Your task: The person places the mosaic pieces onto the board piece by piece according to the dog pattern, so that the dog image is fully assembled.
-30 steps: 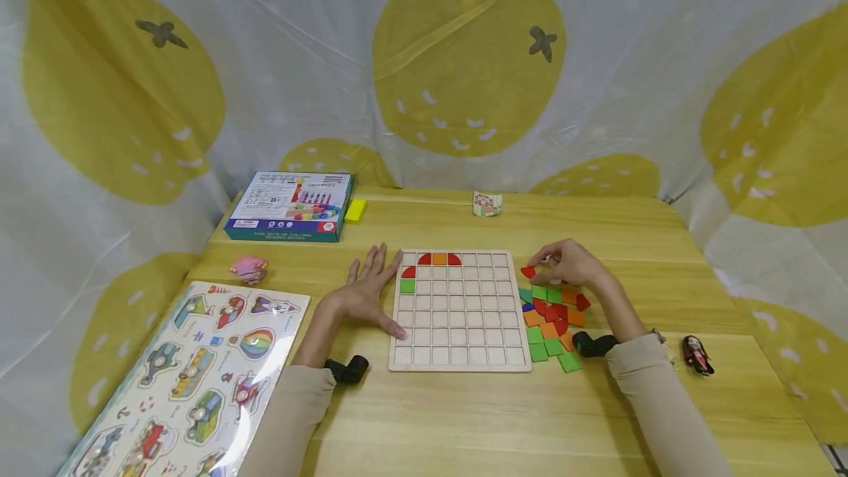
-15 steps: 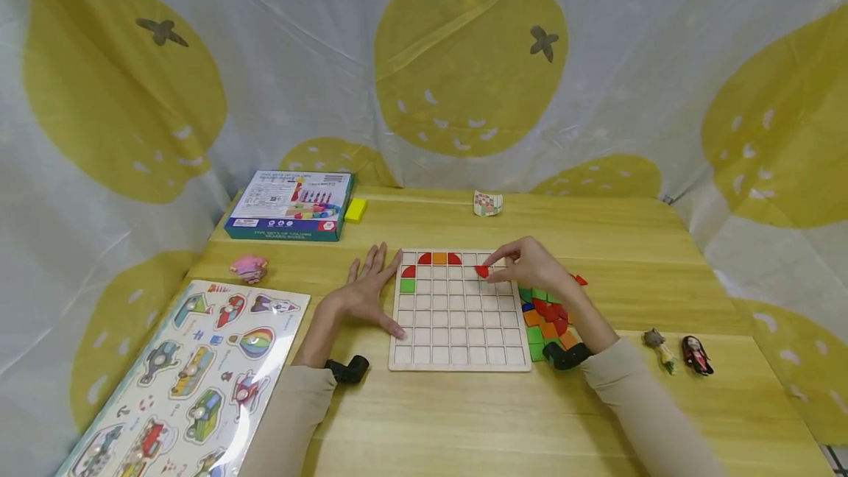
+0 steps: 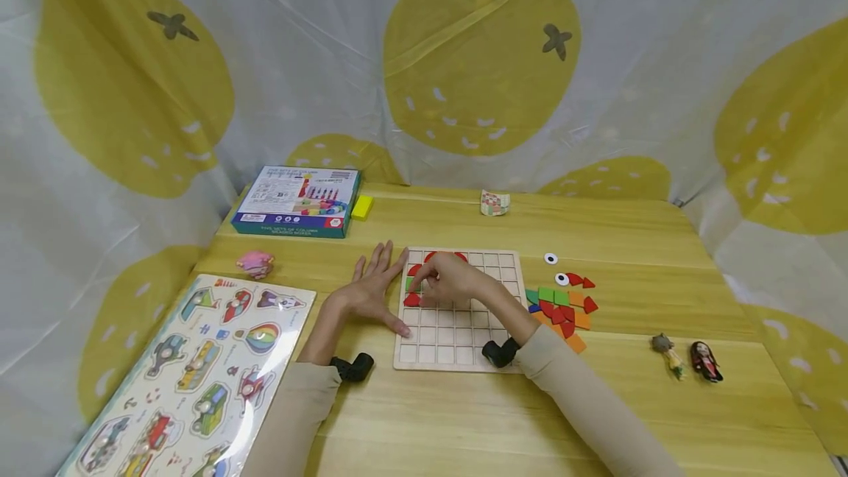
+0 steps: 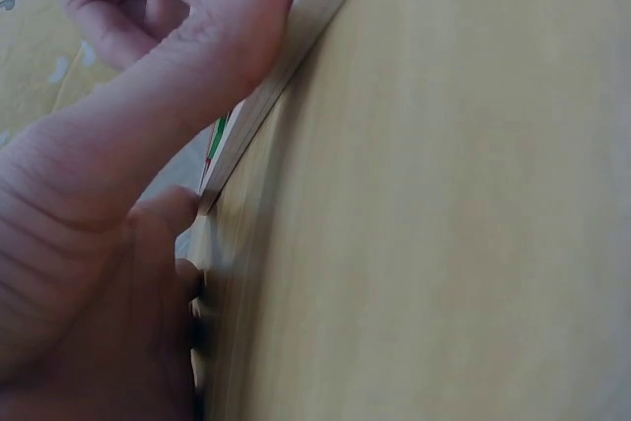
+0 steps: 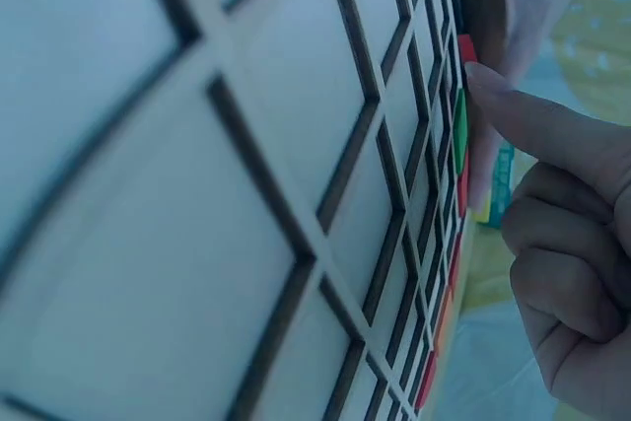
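A square wooden grid board (image 3: 457, 350) lies flat in front of me. My left hand (image 3: 366, 299) rests spread along its left edge, thumb on the rim. Over the left column, my right hand (image 3: 453, 277) holds a red rounded tile (image 3: 412, 300) at its fingertips, at the third cell down. In the right wrist view, this red tile (image 5: 467, 48) stands slightly proud of the green tile (image 5: 460, 130) beside it, a fingertip against it and the other fingers curled. Another red tile sits above the green one. The top-row tiles are partly hidden behind my right hand.
Right of the board lies a pile of red, green and orange tiles (image 3: 563, 315), with two eye discs (image 3: 550, 259) behind. Two small dolls (image 3: 706, 361) lie farther right. A vehicle puzzle board (image 3: 199, 366), pink toy (image 3: 255, 264), yellow block (image 3: 362, 207) and box (image 3: 297, 201) are at left.
My right hand has carried the red tile from beside the pile, leftward across the board, to the left column. The eye discs are uncovered. My left hand stays at the board's edge.
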Demonstrator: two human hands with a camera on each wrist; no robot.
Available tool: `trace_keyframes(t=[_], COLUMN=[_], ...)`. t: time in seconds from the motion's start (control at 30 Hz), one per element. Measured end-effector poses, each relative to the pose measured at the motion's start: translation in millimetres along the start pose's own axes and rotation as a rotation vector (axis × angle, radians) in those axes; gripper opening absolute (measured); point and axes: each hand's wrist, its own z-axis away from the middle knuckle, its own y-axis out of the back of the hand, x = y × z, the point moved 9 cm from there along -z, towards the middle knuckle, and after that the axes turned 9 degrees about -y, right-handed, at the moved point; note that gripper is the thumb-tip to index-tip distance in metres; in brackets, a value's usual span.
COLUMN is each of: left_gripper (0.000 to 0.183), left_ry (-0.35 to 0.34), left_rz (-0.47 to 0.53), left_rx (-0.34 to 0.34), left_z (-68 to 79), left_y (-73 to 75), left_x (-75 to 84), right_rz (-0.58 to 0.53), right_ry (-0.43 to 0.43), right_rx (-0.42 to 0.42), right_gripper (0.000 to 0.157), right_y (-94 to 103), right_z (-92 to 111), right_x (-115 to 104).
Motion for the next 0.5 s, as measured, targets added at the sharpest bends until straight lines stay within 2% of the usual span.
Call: trace_keyframes(t=[0.13, 0.27, 0.37, 0.5], left_gripper=[0.141, 0.14, 0.14, 0.14], left_ry=[-0.003, 0.001, 0.003, -0.003], left_rz=[0.004, 0.009, 0.011, 0.011], left_rx=[0.0, -0.004, -0.007, -0.005], left_z=[-1.1, -0.8, -0.6, -0.9], left_y=[-0.8, -1.5, -1.3, -0.5], left_x=[0.2, -0.2, -0.4, 0.0], right_rz=[-0.039, -0.109, -0.116, -0.096], right_ry=[0.018, -0.052, -0.072, -0.045], right_rx=[-0.035, -0.008, 0.001, -0.017], right_gripper=[0.02, 0.018, 0.016, 0.014], right_y=[-0.2, -0.9, -2.3, -2.7], right_z=[-4.7, -6.2, -7.7, -9.4], right_x=[4.0, 10.4, 10.3, 7.7])
